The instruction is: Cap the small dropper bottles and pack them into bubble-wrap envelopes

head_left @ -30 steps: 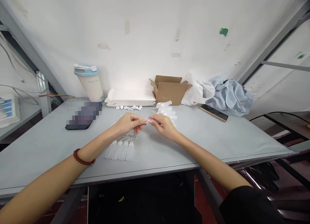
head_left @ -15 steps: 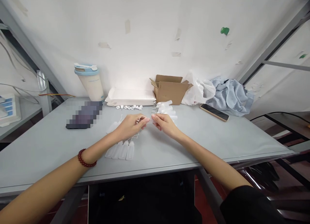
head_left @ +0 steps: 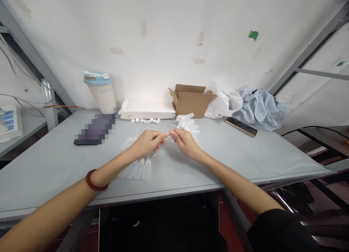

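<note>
Grip first: your left hand [head_left: 148, 141] and right hand [head_left: 185, 141] meet over the middle of the grey flat-topped desk [head_left: 185, 174], thumbs pinched to fingers, tips all but touching, both closed on a thin whitish cord-like strand [head_left: 168, 136]. Your fingers hide most of it; can't tell exactly what it is or where it ends. It sits right at the tips, bridging from one pinch to the other, not in either palm.

Handling, my guess: next to weightless, limp, fiddly, maybe slippery. Take it close to the end, thumb against forefinger, light pinch; a hard tug could snap it.

Next out: flat translucent white plastic bottles [head_left: 146, 170] lie in a row on the near side of your left hand, necks towards it, white cords [head_left: 151, 154] at the neck end. More pale pieces lie partly behind your left wrist. Bottles look light, thin-walled, squeezable; hold by the flat body, no crushing.

Past your right hand, just beyond the fingers: a heap of translucent white plastic tubes [head_left: 192, 125]. Farther, a line of small round white caps [head_left: 145, 121], then a brown open cardboard box [head_left: 191, 104].
</note>
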`<state>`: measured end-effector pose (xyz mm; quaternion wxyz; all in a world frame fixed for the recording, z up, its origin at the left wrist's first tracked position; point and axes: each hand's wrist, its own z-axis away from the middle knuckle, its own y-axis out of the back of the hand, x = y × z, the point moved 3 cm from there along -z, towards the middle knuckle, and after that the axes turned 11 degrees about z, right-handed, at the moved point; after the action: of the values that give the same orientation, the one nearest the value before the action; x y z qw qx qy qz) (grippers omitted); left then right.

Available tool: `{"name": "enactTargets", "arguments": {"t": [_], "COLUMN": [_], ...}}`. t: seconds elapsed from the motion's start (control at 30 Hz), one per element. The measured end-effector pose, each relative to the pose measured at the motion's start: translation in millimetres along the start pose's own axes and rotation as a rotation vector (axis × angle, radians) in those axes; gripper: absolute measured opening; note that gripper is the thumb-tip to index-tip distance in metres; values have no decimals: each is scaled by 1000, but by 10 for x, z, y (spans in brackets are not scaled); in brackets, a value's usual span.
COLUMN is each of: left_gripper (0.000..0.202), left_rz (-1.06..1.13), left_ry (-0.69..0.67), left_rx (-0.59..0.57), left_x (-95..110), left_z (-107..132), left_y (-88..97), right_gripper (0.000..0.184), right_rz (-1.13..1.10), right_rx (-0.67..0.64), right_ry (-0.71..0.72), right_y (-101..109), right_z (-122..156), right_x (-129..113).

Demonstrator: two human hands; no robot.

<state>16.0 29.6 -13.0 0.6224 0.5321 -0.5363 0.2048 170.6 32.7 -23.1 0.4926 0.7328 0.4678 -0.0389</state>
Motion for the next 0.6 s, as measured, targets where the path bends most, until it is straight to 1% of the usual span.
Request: {"name": "enactTargets", "arguments": {"t": [0.07, 0.13, 0.2, 0.27, 0.37, 0.43, 0.5, 0.6], "left_gripper": [49, 46, 42, 39, 36, 37, 37, 35], "left_rz": [-276, -533, -730, -873, -958, -923, -809, -605], "left_ry": [-271, -524, -690, -780, -836, -822, -745, -512], "left_rx": [55, 95, 130, 152, 163, 162, 135, 38], "left_x": [24, 22, 4, -5, 13, 35, 51, 33], "left_z": [16, 44, 68, 84, 97, 96, 75, 2], "left_y": [-25, -52, -64, -66, -72, -68, -31, 123], "right_gripper": [43, 44, 44, 44, 45, 45, 45, 45], "right_rz": [-68, -188, -345, -509, -677, -719, -736, -721], "right_rx": [-46, -104, -178, -259, -359, -392, -393, -338], "right_ry": [-103, -198, -288, -377, -492, -540, -543, -478], "right_y": [-9, -29, -51, -66, -71, -75, -82, -68], "right_z": [-1, -4, -11, -16, -13, -5, -3, -23], "right_x": [26, 54, 74, 78, 68, 67, 70, 78]}}
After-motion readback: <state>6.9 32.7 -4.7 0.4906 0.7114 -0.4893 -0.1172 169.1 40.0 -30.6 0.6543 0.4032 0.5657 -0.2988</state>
